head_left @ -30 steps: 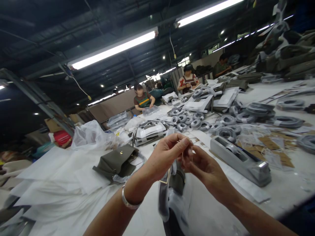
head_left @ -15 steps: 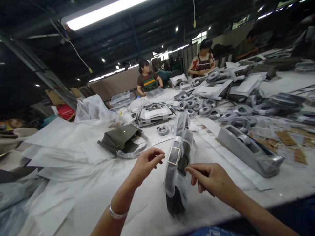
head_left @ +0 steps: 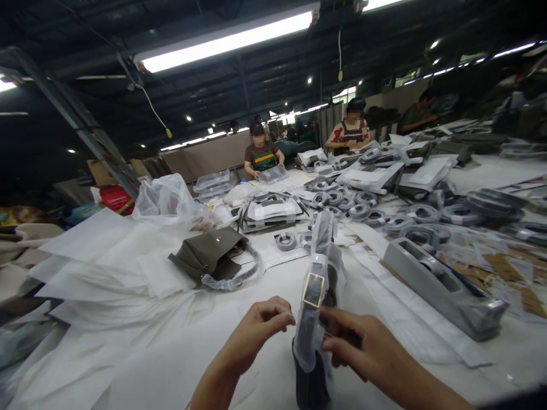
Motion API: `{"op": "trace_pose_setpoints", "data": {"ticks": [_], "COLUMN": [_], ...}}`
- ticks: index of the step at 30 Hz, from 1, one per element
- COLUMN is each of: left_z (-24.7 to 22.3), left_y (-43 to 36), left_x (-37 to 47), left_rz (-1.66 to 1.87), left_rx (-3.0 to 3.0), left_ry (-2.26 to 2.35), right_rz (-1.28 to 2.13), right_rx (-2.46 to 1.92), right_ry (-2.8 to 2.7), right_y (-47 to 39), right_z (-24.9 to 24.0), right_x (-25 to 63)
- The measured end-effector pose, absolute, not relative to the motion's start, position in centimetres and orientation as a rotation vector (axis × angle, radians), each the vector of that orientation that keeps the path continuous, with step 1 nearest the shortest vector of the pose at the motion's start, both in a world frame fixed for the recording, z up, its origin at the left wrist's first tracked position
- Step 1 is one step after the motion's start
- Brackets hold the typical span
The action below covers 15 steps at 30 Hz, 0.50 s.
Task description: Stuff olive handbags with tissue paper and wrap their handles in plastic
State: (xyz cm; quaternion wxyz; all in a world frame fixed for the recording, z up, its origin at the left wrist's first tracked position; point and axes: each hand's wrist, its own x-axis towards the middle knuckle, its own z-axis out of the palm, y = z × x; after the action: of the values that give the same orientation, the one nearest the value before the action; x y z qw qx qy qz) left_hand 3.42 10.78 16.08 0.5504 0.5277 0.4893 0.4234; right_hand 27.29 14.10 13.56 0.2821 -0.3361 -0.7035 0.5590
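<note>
A narrow dark handbag (head_left: 311, 380) stands upright in front of me, seen end-on. Its strap (head_left: 306, 336) is wrapped in clear film and carries a gold rectangular buckle (head_left: 314, 290). My left hand (head_left: 260, 333) is just left of the strap, with thumb and fingertips drawn together; whatever they pinch, if anything, is too small to make out. On the other side, my right hand (head_left: 363, 344) has its fingers bent against the bag below the buckle, the fingertips partly hidden by the strap. An olive handbag (head_left: 213, 250) with a film-wrapped handle lies farther left.
White paper sheets (head_left: 141, 319) spread over the left of the table. A grey tape dispenser (head_left: 440, 285) stands at right, near brown tags (head_left: 508, 267). Coiled wrapped straps (head_left: 359, 210) and a wrapped bag (head_left: 273, 213) lie beyond. Several people, including a co-worker (head_left: 262, 156), work across the table.
The view has tilted up, so the table items sit lower. My right fingers have shifted closer to the strap and partly behind it. My left hand stays beside the buckle strap.
</note>
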Motion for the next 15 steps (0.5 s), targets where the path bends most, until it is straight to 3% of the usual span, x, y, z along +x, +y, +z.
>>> {"op": "trace_pose_setpoints", "data": {"ticks": [10, 15], "left_z": [13.7, 14.4], "left_y": [6.1, 6.8], "left_x": [4.4, 5.9], "left_rz": [1.468, 1.444], "left_rx": [0.789, 0.933], "left_ry": [0.761, 0.965], "right_rz": [0.993, 1.051], "right_rx": [-0.974, -0.573], "right_ry": [-1.917, -1.812], "right_y": [11.2, 11.1], "right_z": [13.9, 15.9], "right_x": [30.5, 28.9]}}
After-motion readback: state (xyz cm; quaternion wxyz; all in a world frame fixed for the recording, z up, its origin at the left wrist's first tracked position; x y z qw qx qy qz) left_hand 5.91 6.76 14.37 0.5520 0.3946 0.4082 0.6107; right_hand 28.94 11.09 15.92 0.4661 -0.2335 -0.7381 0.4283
